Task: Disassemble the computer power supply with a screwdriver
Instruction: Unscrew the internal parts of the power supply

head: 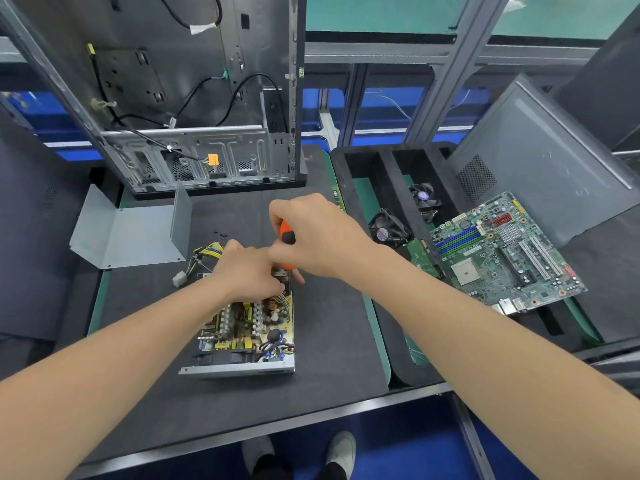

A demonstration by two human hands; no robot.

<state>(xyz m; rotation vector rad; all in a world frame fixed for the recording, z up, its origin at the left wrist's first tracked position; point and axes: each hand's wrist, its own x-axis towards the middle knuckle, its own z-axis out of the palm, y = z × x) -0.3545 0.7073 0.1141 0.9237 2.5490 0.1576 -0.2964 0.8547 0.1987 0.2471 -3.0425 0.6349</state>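
The power supply (242, 337) lies open on the dark mat, its circuit board with coils and capacitors exposed in a metal tray. My right hand (318, 233) grips an orange-and-black screwdriver (286, 233), held upright over the unit's far end. My left hand (247, 271) rests on that far end, fingers curled down over the casing edge beside the screwdriver tip. The tip and the screw are hidden behind my hands. A bundle of yellow and black cables (204, 254) with a white connector trails from the far left corner.
The removed grey metal cover (128, 233) lies left of the unit, with small black screws (221, 233) nearby. An empty computer case (194, 98) stands behind. At right, black trays hold two fans (388, 230), and a green motherboard (502, 251) leans beside a grey side panel (543, 157).
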